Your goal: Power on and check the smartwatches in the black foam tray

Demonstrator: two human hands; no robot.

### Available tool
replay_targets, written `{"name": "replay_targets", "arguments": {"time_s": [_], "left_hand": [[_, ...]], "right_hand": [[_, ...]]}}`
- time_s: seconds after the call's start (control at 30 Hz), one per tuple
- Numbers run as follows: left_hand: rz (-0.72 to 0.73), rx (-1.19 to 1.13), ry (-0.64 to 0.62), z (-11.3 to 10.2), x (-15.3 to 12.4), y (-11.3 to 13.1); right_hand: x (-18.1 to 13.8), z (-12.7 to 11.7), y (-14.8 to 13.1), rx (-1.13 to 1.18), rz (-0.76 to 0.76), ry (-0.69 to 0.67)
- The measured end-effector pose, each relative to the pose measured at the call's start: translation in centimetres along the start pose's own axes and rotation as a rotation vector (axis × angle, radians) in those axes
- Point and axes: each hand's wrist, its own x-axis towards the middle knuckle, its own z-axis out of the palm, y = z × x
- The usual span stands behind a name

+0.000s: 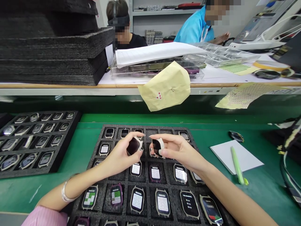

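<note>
My left hand (122, 153) is closed round a smartwatch body (134, 145) with a dark screen and pale case. My right hand (175, 149) pinches a second watch body (157, 147), dark screen, white case. Both hands hover close together over a black foam tray (147, 202) holding several watch bodies, many with lit screens. A silver bracelet (67, 191) sits on my left wrist.
A second foam tray (62, 147) of watches lies at the left on the green mat. A white notepad (249, 157) with a green pen (237, 164) lies at the right, a loose watch (235, 136) behind it. Stacked foam trays (54, 47), clear trays and two seated people are beyond the shelf.
</note>
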Motion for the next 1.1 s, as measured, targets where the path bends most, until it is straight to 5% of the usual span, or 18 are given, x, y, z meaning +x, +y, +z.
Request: {"name": "replay_targets", "arguments": {"time_s": [1.1], "left_hand": [[0.041,0.12,0.056,0.01,-0.14,0.63]], "right_hand": [[0.23,0.03,-0.11,0.12,0.001,-0.026]]}}
